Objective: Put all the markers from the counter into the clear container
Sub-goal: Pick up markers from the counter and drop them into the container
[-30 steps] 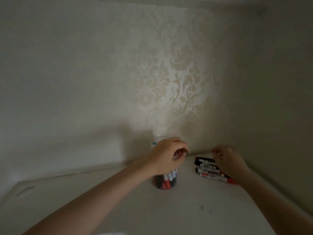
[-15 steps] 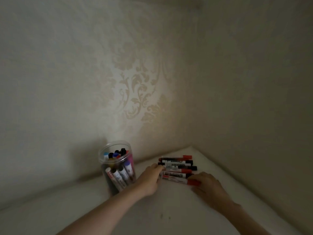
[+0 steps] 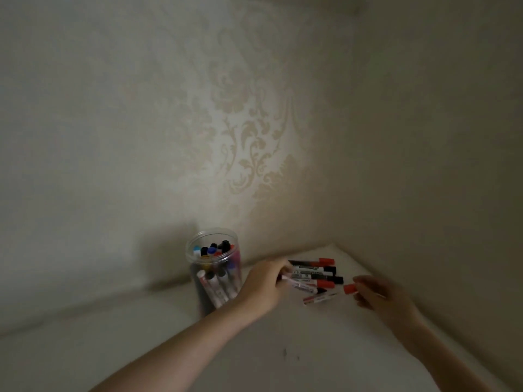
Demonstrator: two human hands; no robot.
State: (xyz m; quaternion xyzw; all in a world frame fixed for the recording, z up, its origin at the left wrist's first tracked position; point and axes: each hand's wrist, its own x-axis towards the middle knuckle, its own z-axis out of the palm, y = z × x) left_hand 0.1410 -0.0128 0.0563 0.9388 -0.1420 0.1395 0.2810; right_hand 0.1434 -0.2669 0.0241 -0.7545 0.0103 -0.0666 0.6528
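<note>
A clear round container (image 3: 223, 236) stands on the white counter (image 3: 169, 349) near the back wall, with several capped markers upright inside it. To its right a row of markers (image 3: 317, 274) with red and black caps lies in the corner. My left hand (image 3: 263, 288) is at the left ends of these markers, fingers curled around a white-bodied marker (image 3: 300, 284). My right hand (image 3: 379, 299) is at the right side of the row and pinches the red cap of the nearest marker (image 3: 322, 297), which lies askew from the others.
Patterned wallpaper walls (image 3: 254, 142) meet in a corner right behind the markers, and the side wall runs close along my right forearm. A few small dark specks (image 3: 285, 353) mark the counter in front.
The view has swung right. My left hand has come off the container's mouth and gone to the markers' left ends. My right hand has shifted to the nearest marker's red cap and pulled it askew.
</note>
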